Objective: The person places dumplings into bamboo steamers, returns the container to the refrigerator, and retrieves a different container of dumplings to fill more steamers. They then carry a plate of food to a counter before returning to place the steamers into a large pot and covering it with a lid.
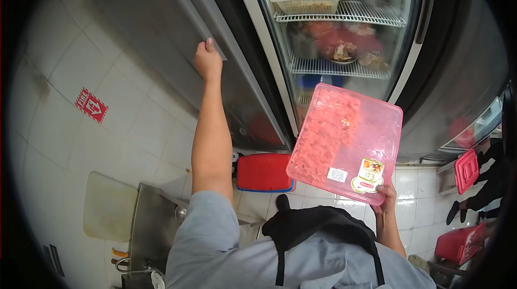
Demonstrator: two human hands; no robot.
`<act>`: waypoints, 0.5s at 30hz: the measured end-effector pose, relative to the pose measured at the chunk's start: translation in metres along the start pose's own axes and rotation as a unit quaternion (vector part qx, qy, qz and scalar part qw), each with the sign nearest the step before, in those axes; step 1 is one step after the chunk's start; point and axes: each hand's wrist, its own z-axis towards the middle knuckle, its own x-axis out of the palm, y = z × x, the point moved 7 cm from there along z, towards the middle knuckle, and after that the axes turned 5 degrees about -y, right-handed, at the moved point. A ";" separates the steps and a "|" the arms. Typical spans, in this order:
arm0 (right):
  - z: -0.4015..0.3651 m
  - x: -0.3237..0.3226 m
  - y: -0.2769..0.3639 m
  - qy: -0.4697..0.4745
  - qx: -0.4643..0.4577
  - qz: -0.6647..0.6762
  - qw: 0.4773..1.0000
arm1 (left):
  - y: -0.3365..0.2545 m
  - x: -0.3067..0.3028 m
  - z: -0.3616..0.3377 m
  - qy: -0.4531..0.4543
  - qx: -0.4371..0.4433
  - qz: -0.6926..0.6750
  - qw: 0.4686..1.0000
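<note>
Pink container (344,143) with a see-through lid is held up in front of the body, filled on one side with pinkish pieces, two labels on its lid. The right hand (384,198) grips its lower corner. The left hand (208,60), arm stretched out, is closed on the edge of a grey metal door (161,36). Below, a red-topped box (264,172) sits on the tiled floor. Behind the container stands a glass-door fridge; on its wire shelves are a white basket (307,4) and a bowl (342,54) of food.

Glare on floor (407,196), edges bowed (corners black).
</note>
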 end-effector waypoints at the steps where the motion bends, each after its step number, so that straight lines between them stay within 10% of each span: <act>1: 0.003 0.000 0.003 0.002 0.001 -0.008 1.000 | -0.001 -0.006 -0.003 -0.019 0.017 -0.016 1.000; 15: 0.090 -0.027 -0.065 0.206 0.312 0.105 0.921 | 0.163 -0.417 -0.235 -0.053 -0.177 -0.217 0.959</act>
